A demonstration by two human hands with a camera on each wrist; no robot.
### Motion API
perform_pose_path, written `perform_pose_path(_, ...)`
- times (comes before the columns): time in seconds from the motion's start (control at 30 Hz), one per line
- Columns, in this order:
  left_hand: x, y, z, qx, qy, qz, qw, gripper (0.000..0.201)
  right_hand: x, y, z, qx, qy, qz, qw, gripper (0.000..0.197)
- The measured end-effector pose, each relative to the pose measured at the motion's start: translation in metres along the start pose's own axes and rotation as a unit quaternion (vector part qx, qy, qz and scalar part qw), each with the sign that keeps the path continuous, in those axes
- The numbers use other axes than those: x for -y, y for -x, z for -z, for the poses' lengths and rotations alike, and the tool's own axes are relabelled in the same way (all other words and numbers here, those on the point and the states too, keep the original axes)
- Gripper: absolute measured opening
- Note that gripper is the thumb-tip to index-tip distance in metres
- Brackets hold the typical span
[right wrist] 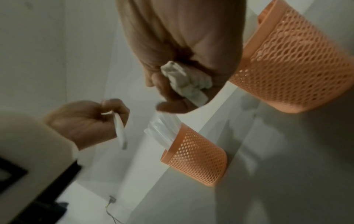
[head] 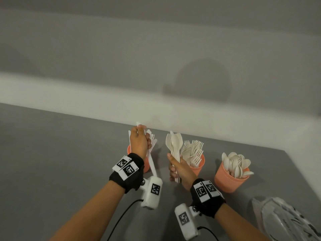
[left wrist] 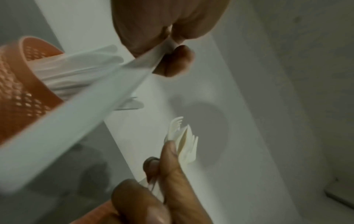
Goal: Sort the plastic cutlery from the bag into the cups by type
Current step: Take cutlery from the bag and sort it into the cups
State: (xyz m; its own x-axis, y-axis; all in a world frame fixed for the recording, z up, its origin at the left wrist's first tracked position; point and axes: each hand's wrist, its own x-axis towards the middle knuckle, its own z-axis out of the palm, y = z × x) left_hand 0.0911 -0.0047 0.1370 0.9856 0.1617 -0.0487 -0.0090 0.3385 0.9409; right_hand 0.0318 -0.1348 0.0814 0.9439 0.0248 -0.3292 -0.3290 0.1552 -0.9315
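Up top: left hand (head: 139, 141) pinching what looks like a knife (head: 150, 158) above the nine-o'clock cup (head: 146, 164); right hand (head: 180, 169) gripping a cutlery bunch (head: 174, 145).

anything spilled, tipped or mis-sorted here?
Nothing stands out. All three cups stand upright: knives, forks, spoons. The left hand holds one knife; the right hand holds an unsorted bundle.

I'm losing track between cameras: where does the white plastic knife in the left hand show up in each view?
Head: white plastic knife left of centre, below the left hand.
Left wrist: a blurred diagonal band from lower left.
Right wrist: small, at left.
Shared landmark: the orange mesh cup of knives.
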Motion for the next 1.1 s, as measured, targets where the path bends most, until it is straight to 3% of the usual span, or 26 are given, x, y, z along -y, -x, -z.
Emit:
perform_pose_path(0.1, 0.007, 0.002, 0.005, 0.127, -0.117, 0.046, 0.984, 0.031, 0.006, 0.006, -0.002, 0.052, -0.027, -0.022, 0.998, 0.032)
perform_pose_path(0.17, 0.016, 0.007, 0.007, 0.229, -0.13, 0.105, 0.959, 0.052, 0.008, 0.009, -0.006, 0.101, -0.022, -0.04, 0.994, 0.036)
perform_pose_path(0.2, 0.019, 0.01, 0.006, 0.264, -0.101, 0.137, 0.949, 0.051, 0.008, 0.01, -0.007, 0.136, -0.024, -0.057, 0.989, 0.039)
perform_pose_path(0.27, 0.02, 0.016, 0.005, 0.289, -0.047, 0.164, 0.942, 0.025, 0.009, 0.013, -0.011, 0.211, -0.031, -0.096, 0.972, 0.045)
perform_pose_path(0.37, 0.022, 0.018, 0.004, 0.261, -0.057, 0.136, 0.954, 0.014, 0.013, 0.017, -0.013, 0.251, -0.03, -0.134, 0.958, 0.04)
perform_pose_path(0.43, 0.024, 0.019, 0.001, 0.18, -0.108, 0.109, 0.972, 0.018, 0.014, 0.017, -0.018, 0.186, 0.029, -0.116, 0.975, 0.029)
perform_pose_path(0.53, 0.025, 0.02, -0.005, 0.076, -0.155, 0.067, 0.983, 0.019, 0.008, 0.014, -0.026, 0.066, 0.154, 0.017, 0.986, 0.012)
perform_pose_path(0.6, 0.025, 0.019, -0.009, 0.083, -0.148, 0.068, 0.983, 0.028, 0.004, 0.012, -0.027, 0.043, 0.133, 0.048, 0.989, 0.017)
perform_pose_path(0.67, 0.023, 0.015, -0.006, 0.093, -0.103, 0.118, 0.983, 0.045, 0.005, 0.012, -0.023, 0.041, 0.061, 0.016, 0.997, 0.025)
perform_pose_path(0.73, 0.019, 0.012, 0.001, 0.073, -0.069, 0.148, 0.984, 0.041, 0.008, 0.013, -0.017, 0.05, 0.001, -0.006, 0.999, 0.029)
perform_pose_path(0.8, 0.016, 0.013, 0.006, 0.074, -0.06, 0.137, 0.986, 0.028, 0.009, 0.012, -0.012, 0.058, -0.015, -0.004, 0.998, 0.03)
perform_pose_path(0.9, 0.021, 0.014, 0.005, 0.112, -0.126, 0.085, 0.982, 0.025, 0.01, 0.011, -0.011, 0.067, 0.002, 0.006, 0.998, 0.029)
perform_pose_path(1.1, 0.028, 0.014, 0.001, 0.064, -0.193, 0.036, 0.978, 0.028, 0.01, 0.011, -0.015, 0.058, 0.089, 0.039, 0.994, 0.02)
